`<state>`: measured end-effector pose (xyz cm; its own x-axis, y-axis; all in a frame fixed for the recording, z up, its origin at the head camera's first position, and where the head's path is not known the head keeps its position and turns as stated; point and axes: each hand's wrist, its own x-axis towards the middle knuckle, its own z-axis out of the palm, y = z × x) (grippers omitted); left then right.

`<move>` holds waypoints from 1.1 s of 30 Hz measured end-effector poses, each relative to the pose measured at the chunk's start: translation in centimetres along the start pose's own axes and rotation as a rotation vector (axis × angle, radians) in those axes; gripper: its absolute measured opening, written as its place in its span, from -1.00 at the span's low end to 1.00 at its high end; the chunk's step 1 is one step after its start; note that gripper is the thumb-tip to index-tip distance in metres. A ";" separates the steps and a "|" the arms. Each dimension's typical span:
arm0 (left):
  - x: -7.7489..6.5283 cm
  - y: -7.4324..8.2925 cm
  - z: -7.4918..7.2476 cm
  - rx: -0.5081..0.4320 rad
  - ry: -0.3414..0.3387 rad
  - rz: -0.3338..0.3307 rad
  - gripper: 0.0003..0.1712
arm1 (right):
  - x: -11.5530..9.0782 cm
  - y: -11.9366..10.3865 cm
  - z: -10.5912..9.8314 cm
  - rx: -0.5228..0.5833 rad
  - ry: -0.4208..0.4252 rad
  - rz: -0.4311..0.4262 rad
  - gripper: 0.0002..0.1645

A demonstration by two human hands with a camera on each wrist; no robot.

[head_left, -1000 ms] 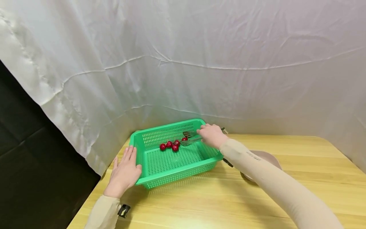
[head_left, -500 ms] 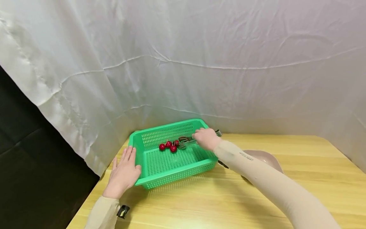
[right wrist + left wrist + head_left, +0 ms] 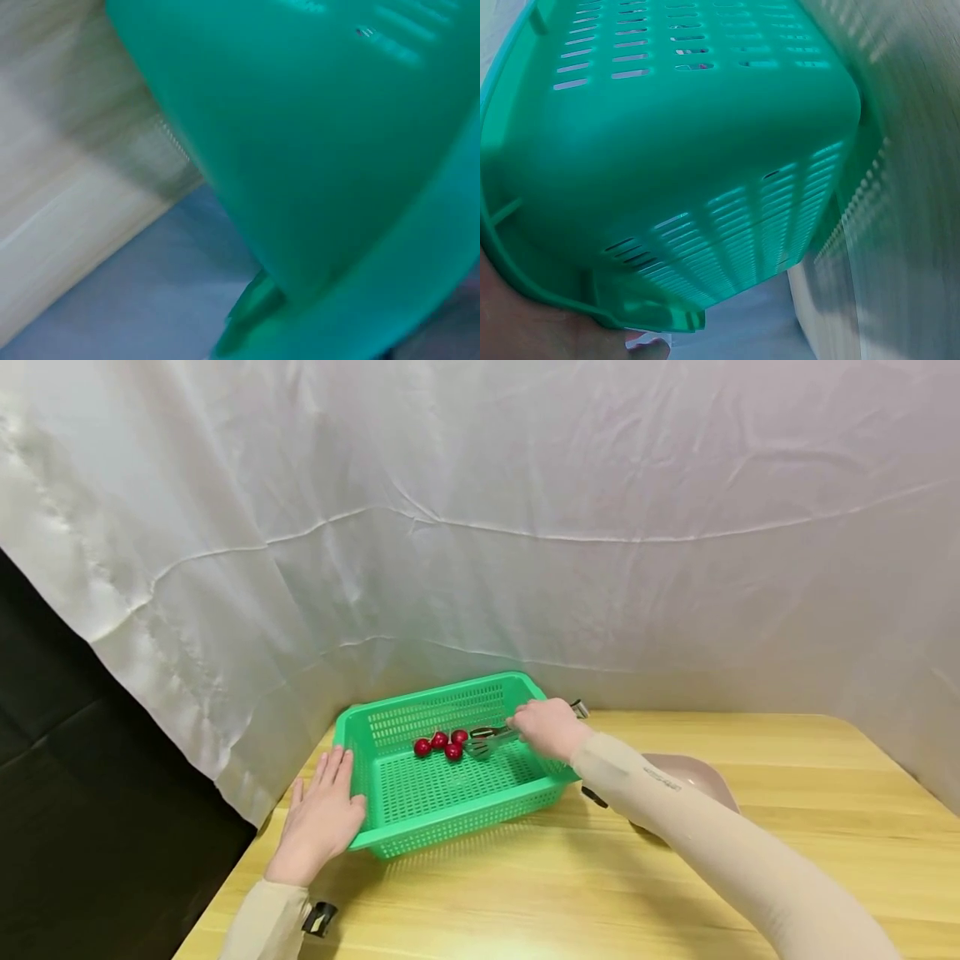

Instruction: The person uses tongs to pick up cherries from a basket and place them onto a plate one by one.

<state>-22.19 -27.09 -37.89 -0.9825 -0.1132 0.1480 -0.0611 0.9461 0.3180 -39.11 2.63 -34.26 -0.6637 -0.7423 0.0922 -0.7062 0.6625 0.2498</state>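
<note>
The green basket (image 3: 465, 814) — perforated plastic with rounded corners — stood on a wooden table (image 3: 525, 893), its far rim near the pale curtain (image 3: 525, 593). A pinkish dish (image 3: 705, 772) lay to its right, partly hidden. The left hand (image 3: 318, 818), fingers straight, rested on the left rim; the right hand (image 3: 553, 728) gripped slotted tongs (image 3: 480, 747) — heads apart — just beside four glossy cherries (image 3: 453, 752) inside.

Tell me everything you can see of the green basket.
The green basket looks like plastic: a rectangle with rounded corners, slotted walls, a grid floor and a solid rim. It sits open side up on the wood-grain table. The left hand rests on its left rim. Four red cherries show inside, near the tongs in the right hand; whether the tongs touch it is unclear.
</note>
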 end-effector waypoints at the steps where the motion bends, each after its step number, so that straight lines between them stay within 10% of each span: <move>1: 0.0 0.0 0.0 -0.001 -0.002 -0.001 -0.23 | -0.1 0.0 0.0 -0.001 -0.005 -0.001 -0.55; 33: 0.0 -0.4 0.4 -0.015 0.017 0.017 -0.27 | -7.6 1.1 0.7 0.041 0.381 -0.060 -0.43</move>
<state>-22.27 -27.30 -38.40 -0.9802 -0.1025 0.1697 -0.0416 0.9432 0.3296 -35.06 9.09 -35.33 -0.4871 -0.7589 0.4322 -0.7552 0.6146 0.2280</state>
